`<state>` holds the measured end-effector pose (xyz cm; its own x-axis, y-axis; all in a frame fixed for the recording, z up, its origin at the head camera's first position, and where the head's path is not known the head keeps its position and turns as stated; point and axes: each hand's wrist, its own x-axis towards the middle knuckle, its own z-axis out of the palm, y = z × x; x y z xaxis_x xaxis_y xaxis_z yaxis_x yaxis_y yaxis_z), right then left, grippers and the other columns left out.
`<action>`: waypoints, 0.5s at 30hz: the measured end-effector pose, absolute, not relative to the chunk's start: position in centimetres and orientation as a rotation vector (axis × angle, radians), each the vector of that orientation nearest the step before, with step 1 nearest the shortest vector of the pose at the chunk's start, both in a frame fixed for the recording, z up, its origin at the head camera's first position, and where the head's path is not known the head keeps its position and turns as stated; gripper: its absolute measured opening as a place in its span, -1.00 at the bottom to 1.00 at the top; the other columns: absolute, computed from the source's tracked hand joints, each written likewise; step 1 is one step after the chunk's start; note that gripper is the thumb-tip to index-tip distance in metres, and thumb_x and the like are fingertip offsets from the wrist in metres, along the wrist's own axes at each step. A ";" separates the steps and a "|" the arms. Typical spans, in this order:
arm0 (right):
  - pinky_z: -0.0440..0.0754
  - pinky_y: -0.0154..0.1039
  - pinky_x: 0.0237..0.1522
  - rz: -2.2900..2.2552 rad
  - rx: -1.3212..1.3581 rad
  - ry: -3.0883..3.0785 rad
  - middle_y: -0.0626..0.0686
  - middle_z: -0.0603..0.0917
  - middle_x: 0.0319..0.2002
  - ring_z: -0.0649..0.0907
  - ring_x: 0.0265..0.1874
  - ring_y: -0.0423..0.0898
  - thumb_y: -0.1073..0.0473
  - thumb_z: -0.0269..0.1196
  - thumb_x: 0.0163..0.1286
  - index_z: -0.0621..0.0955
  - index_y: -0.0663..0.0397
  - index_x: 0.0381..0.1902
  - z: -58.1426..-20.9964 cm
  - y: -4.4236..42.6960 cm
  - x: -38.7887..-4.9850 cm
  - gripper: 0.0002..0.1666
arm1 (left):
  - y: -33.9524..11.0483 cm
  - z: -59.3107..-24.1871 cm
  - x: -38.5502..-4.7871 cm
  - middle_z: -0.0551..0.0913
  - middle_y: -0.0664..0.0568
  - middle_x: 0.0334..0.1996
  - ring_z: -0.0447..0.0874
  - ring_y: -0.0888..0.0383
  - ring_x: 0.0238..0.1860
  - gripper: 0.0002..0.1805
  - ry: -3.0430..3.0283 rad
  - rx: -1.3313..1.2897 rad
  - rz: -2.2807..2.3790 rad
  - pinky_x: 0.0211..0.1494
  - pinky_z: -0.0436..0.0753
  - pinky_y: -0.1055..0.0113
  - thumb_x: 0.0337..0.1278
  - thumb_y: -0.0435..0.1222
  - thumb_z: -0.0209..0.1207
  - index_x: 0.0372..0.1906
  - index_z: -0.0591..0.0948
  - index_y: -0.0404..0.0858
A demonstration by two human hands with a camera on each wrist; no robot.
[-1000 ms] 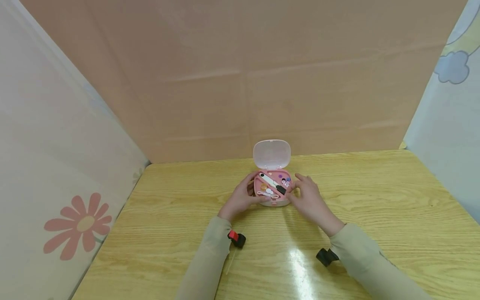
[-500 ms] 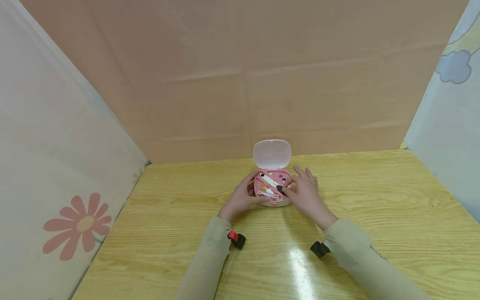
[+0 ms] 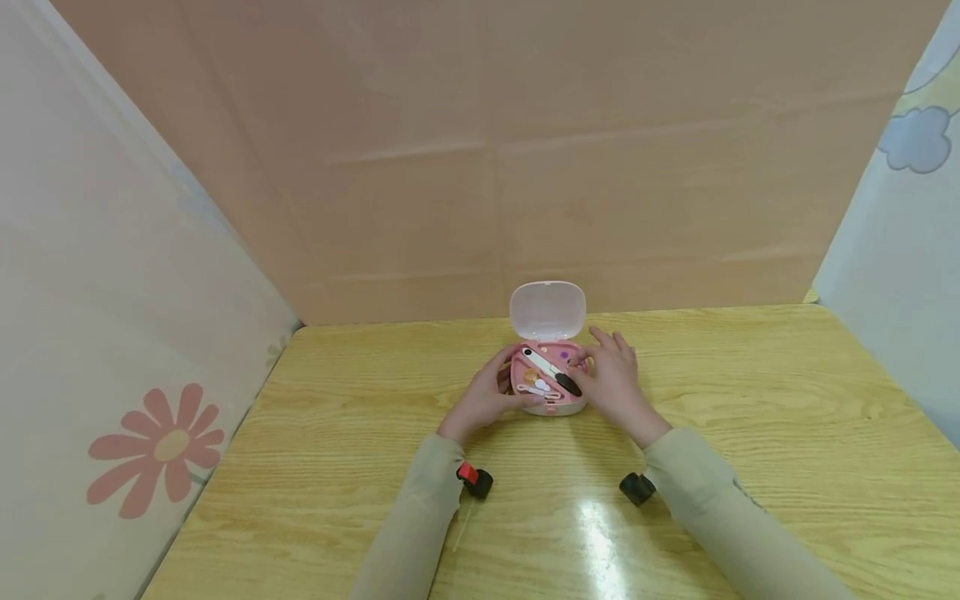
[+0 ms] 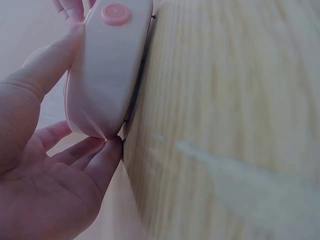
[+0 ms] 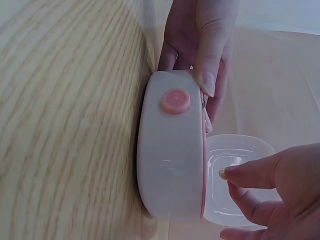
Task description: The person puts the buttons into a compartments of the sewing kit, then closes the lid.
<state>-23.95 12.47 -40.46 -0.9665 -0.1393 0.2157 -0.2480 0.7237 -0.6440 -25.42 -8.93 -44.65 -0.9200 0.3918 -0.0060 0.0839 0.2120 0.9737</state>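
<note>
A small white sewing box (image 3: 551,410) with a pink tray stands on the table, its translucent lid (image 3: 547,310) raised at the back. My left hand (image 3: 483,398) grips the box's left side, thumb on the front rim and fingers round the end. Above the tray's right compartment, my right hand (image 3: 615,387) pinches what looks like a small yellow button (image 5: 223,173) between thumb and forefinger. A white tool with a black end (image 3: 551,371) lies diagonally across the tray. A purple button (image 3: 564,355) shows behind it; my right fingers cover other small pieces there.
White looped elastic (image 3: 538,390) and a tan round piece (image 3: 531,375) lie in the tray's front left compartment. A pink round clasp (image 4: 116,14) sits on the box's front. The wooden table (image 3: 360,392) meets a tan backdrop (image 3: 397,283) just behind the lid.
My right hand has moved left from the box's right edge to above the right compartment, hiding small buttons seen earlier. The left hand keeps its hold and the box stays put.
</note>
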 end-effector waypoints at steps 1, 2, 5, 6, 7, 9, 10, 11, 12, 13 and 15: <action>-0.16 0.40 0.27 1.066 0.321 -2.770 0.47 0.25 0.30 0.03 0.32 0.49 0.30 0.29 0.22 0.61 0.20 -0.44 -40.5 12.4 -24.0 -0.93 | -8.9 -44.6 -25.4 0.34 0.12 0.31 0.38 0.21 0.25 -0.03 2.234 0.452 1.773 0.23 0.41 0.35 -0.09 -0.30 0.44 0.45 0.18 -0.07; -0.15 0.37 0.28 1.061 0.328 -2.766 0.48 0.26 0.29 0.04 0.32 0.48 0.30 0.28 0.21 0.61 0.21 -0.43 -40.5 12.4 -24.2 -0.93 | -8.9 -44.7 -25.4 0.34 0.11 0.31 0.38 0.20 0.25 -0.04 2.231 0.455 1.776 0.23 0.40 0.35 -0.08 -0.30 0.44 0.46 0.18 -0.07; -0.16 0.30 0.32 1.068 0.342 -2.760 0.49 0.26 0.28 0.05 0.32 0.47 0.31 0.28 0.23 0.61 0.25 -0.42 -40.6 12.3 -24.5 -0.92 | -9.0 -44.7 -25.4 0.34 0.12 0.31 0.37 0.20 0.25 -0.03 2.226 0.448 1.778 0.24 0.40 0.35 -0.08 -0.30 0.44 0.46 0.18 -0.06; -0.16 0.29 0.32 1.074 0.341 -2.757 0.49 0.26 0.28 0.05 0.32 0.47 0.31 0.28 0.23 0.61 0.25 -0.41 -40.7 12.3 -24.6 -0.92 | -9.0 -44.7 -25.4 0.34 0.13 0.31 0.37 0.21 0.25 -0.03 2.226 0.445 1.778 0.24 0.40 0.35 -0.08 -0.30 0.44 0.46 0.18 -0.06; -0.16 0.30 0.32 1.087 0.336 -2.755 0.49 0.25 0.29 0.04 0.32 0.49 0.31 0.27 0.24 0.61 0.26 -0.41 -40.7 12.3 -24.6 -0.92 | -9.0 -44.7 -25.4 0.34 0.15 0.31 0.37 0.22 0.25 -0.03 2.222 0.442 1.780 0.24 0.40 0.36 -0.08 -0.30 0.44 0.46 0.18 -0.05; -0.17 0.30 0.32 1.109 0.325 -2.748 0.48 0.24 0.30 0.04 0.32 0.50 0.32 0.26 0.24 0.60 0.27 -0.40 -40.8 12.3 -24.8 -0.92 | -9.0 -44.7 -25.4 0.33 0.15 0.31 0.36 0.21 0.26 -0.03 2.222 0.441 1.782 0.24 0.40 0.35 -0.09 -0.30 0.44 0.46 0.18 -0.05; -0.17 0.31 0.31 1.121 0.318 -2.745 0.48 0.23 0.30 0.04 0.31 0.50 0.32 0.26 0.24 0.60 0.27 -0.40 -40.8 12.3 -24.9 -0.92 | -9.0 -44.7 -25.4 0.33 0.16 0.31 0.36 0.21 0.26 -0.03 2.219 0.440 1.784 0.25 0.39 0.35 -0.09 -0.30 0.44 0.46 0.18 -0.05; -0.16 0.31 0.31 1.130 0.311 -2.743 0.48 0.23 0.30 0.03 0.31 0.50 0.32 0.25 0.24 0.60 0.28 -0.40 -40.9 12.3 -25.0 -0.92 | -8.9 -44.7 -25.4 0.33 0.16 0.31 0.36 0.21 0.26 -0.03 2.221 0.438 1.781 0.25 0.39 0.34 -0.08 -0.29 0.44 0.46 0.18 -0.05; -0.16 0.32 0.31 1.140 0.304 -2.738 0.48 0.23 0.30 0.04 0.31 0.50 0.33 0.25 0.24 0.60 0.28 -0.40 -41.0 12.3 -25.1 -0.92 | -9.0 -44.7 -25.4 0.33 0.17 0.31 0.36 0.21 0.26 -0.03 2.223 0.434 1.779 0.25 0.39 0.35 -0.09 -0.29 0.44 0.46 0.18 -0.05; -0.16 0.31 0.31 1.147 0.299 -2.736 0.48 0.23 0.30 0.04 0.31 0.50 0.33 0.25 0.24 0.60 0.28 -0.40 -41.0 12.3 -25.2 -0.93 | -9.0 -44.7 -25.4 0.33 0.17 0.31 0.36 0.22 0.26 -0.03 2.227 0.432 1.775 0.25 0.39 0.35 -0.09 -0.28 0.44 0.46 0.18 -0.04; -0.16 0.31 0.31 1.169 0.295 -2.727 0.47 0.24 0.30 0.04 0.31 0.49 0.33 0.24 0.24 0.60 0.29 -0.39 -41.2 12.3 -25.3 -0.93 | -9.0 -44.7 -25.4 0.33 0.18 0.31 0.36 0.22 0.26 -0.03 2.237 0.428 1.770 0.25 0.38 0.35 -0.09 -0.28 0.45 0.46 0.18 -0.03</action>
